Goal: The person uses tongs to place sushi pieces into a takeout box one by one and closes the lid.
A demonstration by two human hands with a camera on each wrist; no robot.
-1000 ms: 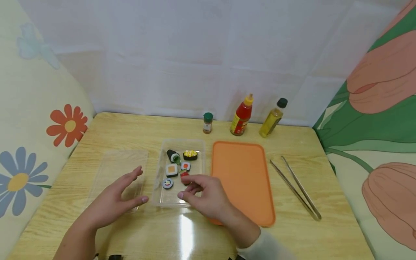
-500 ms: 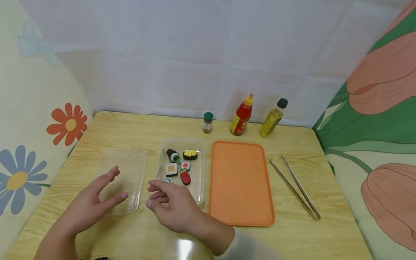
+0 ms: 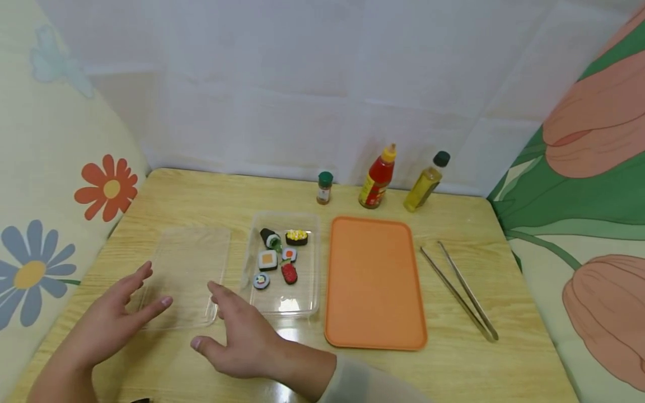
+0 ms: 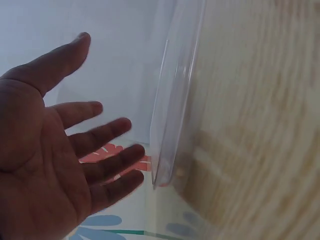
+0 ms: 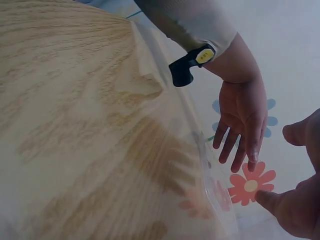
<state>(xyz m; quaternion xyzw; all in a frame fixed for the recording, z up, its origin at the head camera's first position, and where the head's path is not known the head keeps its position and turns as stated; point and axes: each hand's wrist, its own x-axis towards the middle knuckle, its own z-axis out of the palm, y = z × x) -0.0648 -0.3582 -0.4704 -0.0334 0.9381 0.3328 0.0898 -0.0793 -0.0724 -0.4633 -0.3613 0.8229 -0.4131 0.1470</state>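
A clear plastic lid (image 3: 188, 274) lies on the table at the left, its edge (image 4: 175, 100) also showing in the left wrist view. At its near left corner is my left hand (image 3: 113, 316), fingers spread and holding nothing. My right hand (image 3: 247, 338) hovers near the lid's near right corner, thumb and fingers apart, nothing between them. Beside the lid stands a clear container (image 3: 297, 309) with several toy sushi pieces: a hand roll (image 3: 270, 239), a yellow-topped piece (image 3: 297, 237), a square piece (image 3: 268, 260), a red-topped piece (image 3: 289, 272) and round rolls (image 3: 261, 281).
Right of the container lies an orange tray (image 3: 375, 285), with metal tongs (image 3: 461, 294) beyond it. Along the back stand a green-capped spice jar (image 3: 325, 188), a red sauce bottle (image 3: 377, 178) and an oil bottle (image 3: 426, 183). A white cloth (image 3: 262, 112) hangs behind the table.
My right hand has moved left from over the container to near the lid, its thumb and fingers spreading wider. My left hand has drawn back to the left.
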